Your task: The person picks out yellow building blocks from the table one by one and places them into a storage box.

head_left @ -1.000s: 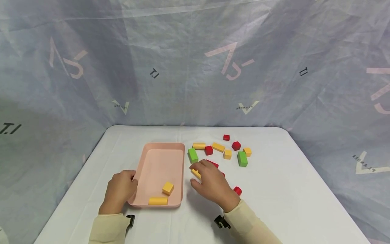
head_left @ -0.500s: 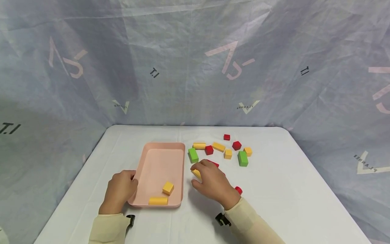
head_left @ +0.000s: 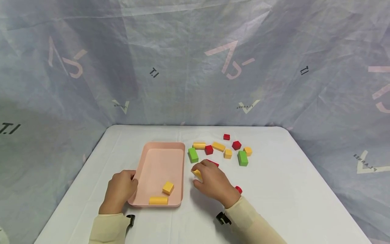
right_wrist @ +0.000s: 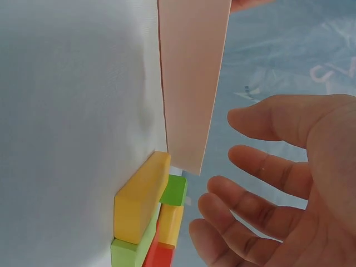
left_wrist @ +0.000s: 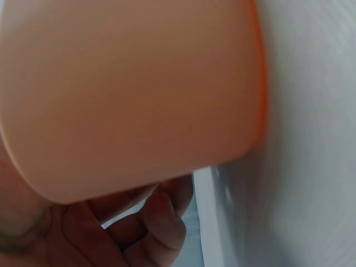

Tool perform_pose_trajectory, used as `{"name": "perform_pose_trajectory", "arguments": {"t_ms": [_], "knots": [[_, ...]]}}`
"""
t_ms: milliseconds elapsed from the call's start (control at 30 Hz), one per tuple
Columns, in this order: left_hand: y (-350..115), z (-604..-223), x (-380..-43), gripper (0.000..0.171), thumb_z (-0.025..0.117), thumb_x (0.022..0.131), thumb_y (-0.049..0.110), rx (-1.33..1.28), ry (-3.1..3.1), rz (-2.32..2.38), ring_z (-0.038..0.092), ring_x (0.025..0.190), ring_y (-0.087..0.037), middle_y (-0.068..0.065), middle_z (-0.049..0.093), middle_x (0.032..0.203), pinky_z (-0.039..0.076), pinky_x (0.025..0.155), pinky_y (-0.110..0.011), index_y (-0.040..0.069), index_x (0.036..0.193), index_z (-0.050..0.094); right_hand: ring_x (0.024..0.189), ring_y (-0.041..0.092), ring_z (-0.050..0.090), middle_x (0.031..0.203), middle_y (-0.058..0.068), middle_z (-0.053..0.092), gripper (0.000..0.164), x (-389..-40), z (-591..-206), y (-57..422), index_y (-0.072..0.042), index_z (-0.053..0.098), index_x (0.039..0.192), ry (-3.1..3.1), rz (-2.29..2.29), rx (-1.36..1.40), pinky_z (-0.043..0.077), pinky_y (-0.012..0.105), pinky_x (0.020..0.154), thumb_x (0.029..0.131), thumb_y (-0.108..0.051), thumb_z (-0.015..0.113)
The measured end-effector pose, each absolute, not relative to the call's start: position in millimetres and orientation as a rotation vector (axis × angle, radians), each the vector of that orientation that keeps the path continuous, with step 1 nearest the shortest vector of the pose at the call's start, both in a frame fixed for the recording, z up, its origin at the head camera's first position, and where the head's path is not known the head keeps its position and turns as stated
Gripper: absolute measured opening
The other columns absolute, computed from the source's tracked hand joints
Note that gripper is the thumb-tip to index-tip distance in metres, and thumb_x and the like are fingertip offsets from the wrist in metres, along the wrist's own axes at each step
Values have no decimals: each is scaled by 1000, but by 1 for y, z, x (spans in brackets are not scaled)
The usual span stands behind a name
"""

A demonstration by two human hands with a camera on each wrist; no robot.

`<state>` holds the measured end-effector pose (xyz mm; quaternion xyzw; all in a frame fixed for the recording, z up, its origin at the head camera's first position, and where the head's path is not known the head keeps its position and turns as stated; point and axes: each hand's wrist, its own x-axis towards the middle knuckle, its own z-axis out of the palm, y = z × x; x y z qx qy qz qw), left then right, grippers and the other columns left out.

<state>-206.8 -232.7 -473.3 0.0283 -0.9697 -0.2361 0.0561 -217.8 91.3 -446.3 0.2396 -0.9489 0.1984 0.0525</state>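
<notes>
My left hand (head_left: 120, 189) grips the left wall of a pink tray (head_left: 183, 176), thumb at the rim and fingers curled on the outside. In the left wrist view the tray's wall (left_wrist: 139, 100) hides part of that hand. Inside the tray lie a yellow cube (head_left: 168, 188) and a yellow cylinder (head_left: 158, 200). My right hand (head_left: 213, 179) hovers right of the tray, over a yellow block (head_left: 197, 173) that it partly covers. The right wrist view shows its fingers (right_wrist: 261, 167) spread and loosely bent, holding nothing, apart from the yellow block (right_wrist: 139, 200) on the table.
Beyond my right hand lie a green block (head_left: 193, 155), a yellow cylinder (head_left: 199, 145), a red cube (head_left: 209, 150), another green block (head_left: 242, 158) and several more red and yellow pieces. A red cylinder (head_left: 238, 189) sits beside my right wrist. Grey cloth (head_left: 189, 84) hangs behind the table.
My right hand has shifted very slightly to the right, covering a red piece that peeked out beside it earlier. The left hand and the tray have stayed put.
</notes>
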Motion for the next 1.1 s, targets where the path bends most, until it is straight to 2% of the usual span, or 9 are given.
{"name": "perform_pose_trajectory", "arguments": {"t_ms": [500, 667, 900, 1100], "knots": [[-232, -472, -206, 26, 54, 84, 6, 101, -2955, -722, 49, 60, -19, -3, 62, 74, 41, 51, -36, 7, 104, 70, 82, 9, 48, 105, 0, 55, 37, -228, -454, 91, -17, 63, 113, -2945, 586, 659, 51, 32, 72, 78, -29, 70], [-232, -472, -207, 25, 54, 85, 6, 107, -2960, -723, 49, 61, -18, -3, 63, 74, 42, 52, -36, 7, 104, 70, 81, 10, 48, 104, -1, 55, 38, -229, -456, 90, -17, 64, 112, -2971, 586, 619, 52, 33, 72, 78, -30, 72], [-233, -472, -206, 21, 53, 85, 6, 97, -2967, -718, 47, 59, -19, -1, 57, 66, 38, 49, -34, 9, 97, 70, 82, 9, 48, 104, -2, 53, 37, -230, -460, 91, -17, 65, 112, -2974, 590, 605, 53, 33, 73, 77, -30, 72], [-232, -471, -206, 23, 54, 85, 6, 107, -2971, -710, 48, 61, -19, -2, 60, 71, 40, 51, -35, 8, 100, 70, 82, 10, 48, 104, -2, 53, 37, -233, -463, 93, -17, 64, 111, -2964, 583, 607, 52, 33, 73, 77, -29, 72]]}}
